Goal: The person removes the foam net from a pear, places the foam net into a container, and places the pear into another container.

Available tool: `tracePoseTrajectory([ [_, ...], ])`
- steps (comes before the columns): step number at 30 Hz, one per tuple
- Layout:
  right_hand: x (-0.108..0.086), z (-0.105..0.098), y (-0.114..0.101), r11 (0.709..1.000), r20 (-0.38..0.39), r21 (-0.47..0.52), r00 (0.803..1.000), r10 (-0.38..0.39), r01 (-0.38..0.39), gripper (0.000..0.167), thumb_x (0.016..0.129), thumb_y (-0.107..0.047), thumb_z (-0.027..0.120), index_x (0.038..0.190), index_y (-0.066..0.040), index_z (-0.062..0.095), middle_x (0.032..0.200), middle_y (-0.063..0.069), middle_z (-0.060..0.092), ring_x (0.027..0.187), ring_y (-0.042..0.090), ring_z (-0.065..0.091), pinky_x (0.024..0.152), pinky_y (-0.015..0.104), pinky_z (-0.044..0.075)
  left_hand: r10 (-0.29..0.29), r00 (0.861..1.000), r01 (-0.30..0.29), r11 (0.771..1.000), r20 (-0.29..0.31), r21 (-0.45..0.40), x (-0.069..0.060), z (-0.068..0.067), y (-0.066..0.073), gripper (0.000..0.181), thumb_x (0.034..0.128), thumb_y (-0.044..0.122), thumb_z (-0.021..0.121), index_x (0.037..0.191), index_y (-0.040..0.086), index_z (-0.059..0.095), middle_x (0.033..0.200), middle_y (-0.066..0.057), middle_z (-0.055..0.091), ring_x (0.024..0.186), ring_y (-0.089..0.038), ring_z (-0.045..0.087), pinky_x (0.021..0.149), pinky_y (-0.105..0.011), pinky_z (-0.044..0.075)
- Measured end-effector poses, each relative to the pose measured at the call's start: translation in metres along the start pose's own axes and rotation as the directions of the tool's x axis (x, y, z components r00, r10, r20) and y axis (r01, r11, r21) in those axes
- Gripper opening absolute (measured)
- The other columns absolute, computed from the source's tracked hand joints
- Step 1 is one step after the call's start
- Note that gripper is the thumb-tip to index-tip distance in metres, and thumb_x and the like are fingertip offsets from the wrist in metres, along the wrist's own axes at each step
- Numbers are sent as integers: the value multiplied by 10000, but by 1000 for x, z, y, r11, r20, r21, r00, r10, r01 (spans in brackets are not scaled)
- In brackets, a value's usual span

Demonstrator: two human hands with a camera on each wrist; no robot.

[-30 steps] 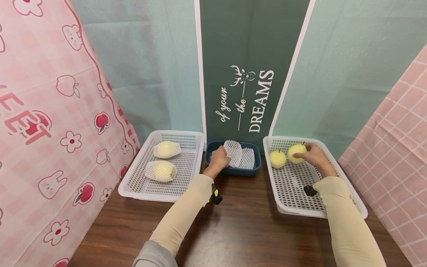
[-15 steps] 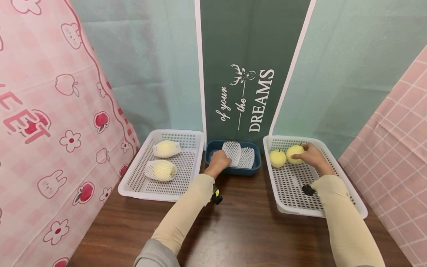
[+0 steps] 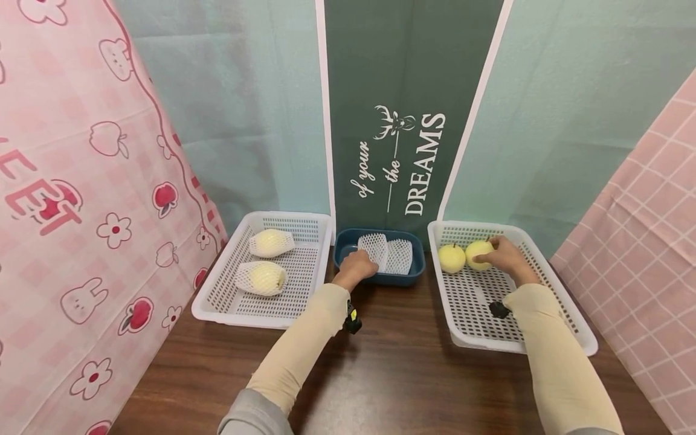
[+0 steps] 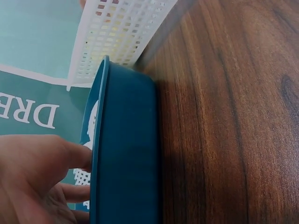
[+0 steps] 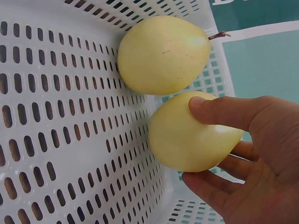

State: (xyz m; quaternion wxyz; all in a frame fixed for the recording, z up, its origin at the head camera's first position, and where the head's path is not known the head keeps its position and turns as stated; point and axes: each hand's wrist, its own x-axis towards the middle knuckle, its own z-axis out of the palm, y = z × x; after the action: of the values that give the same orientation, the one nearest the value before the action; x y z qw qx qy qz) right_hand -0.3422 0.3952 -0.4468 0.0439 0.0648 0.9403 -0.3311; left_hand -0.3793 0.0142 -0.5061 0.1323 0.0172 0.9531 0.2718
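Starting left: one white basket (image 3: 304, 272) with two netted pears in it, the far one (image 3: 270, 243) and the near one (image 3: 266, 279), both lying with the long axis roughly left-right. Next, a blue bin (image 3: 391, 280) with two foam nets; the left hand (image 3: 356, 266) pinches the near edge of the left foam net (image 3: 374, 251), thumb and fingers nearly together, right foam net (image 3: 400, 257) alongside. Left wrist cam has the fingers reaching over the rim – tips are hidden behind it. Last, a second basket (image 3: 478, 302) with two bare pears: a loose pear (image 3: 452, 258), stem up, and the held pear (image 3: 477, 255) just beside it, also stem-end up, long axis near upright. Right hand (image 3: 507, 257) has that one, spread to the pear's width – only the right wrist view shows the fingers curled under and the narrow end toward the palm.
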Motion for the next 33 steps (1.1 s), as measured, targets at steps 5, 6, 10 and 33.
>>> tracePoseTrajectory([
  [5, 2, 2, 4, 1000, 14, -3, 1000, 13, -13, 908, 965, -255, 740, 1563, 199, 229, 1532, 459, 344, 1356, 577, 428, 1127, 671, 393, -10, 1000, 10, 1000, 19, 23, -40, -19, 18, 224, 993, 277, 618, 889, 84, 666, 844, -86, 597, 813, -272, 554, 782, -441, 502],
  [6, 3, 3, 4, 1000, 15, -6, 1000, 13, -13, 905, 963, -246, 739, 1564, 199, 229, 1532, 458, 348, 1354, 572, 434, 1128, 667, 396, -10, 1000, 10, 1000, 15, 29, -44, -21, 20, 217, 996, 266, 611, 912, 77, 674, 856, -93, 607, 829, -279, 557, 805, -447, 506],
  [10, 4, 4, 6, 1000, 26, -9, 1000, 13, -13, 915, 954, -230, 744, 1562, 214, 223, 1528, 465, 346, 1322, 558, 455, 1110, 651, 416, -3, 1000, 2, 999, 7, 41, -60, -26, 26, 247, 1013, 291, 599, 1018, 70, 709, 956, -100, 658, 934, -283, 575, 937, -472, 513],
  [33, -1, 2, -1, 1000, 50, -9, 999, 1, -1, 856, 997, -186, 685, 1533, 265, 192, 1497, 503, 331, 1310, 577, 450, 1104, 666, 417, -10, 999, 8, 999, 37, 47, -68, -28, 29, 553, 1055, 339, 521, 1501, 17, 576, 1603, -257, 461, 1471, -417, 464, 1233, -547, 365],
])
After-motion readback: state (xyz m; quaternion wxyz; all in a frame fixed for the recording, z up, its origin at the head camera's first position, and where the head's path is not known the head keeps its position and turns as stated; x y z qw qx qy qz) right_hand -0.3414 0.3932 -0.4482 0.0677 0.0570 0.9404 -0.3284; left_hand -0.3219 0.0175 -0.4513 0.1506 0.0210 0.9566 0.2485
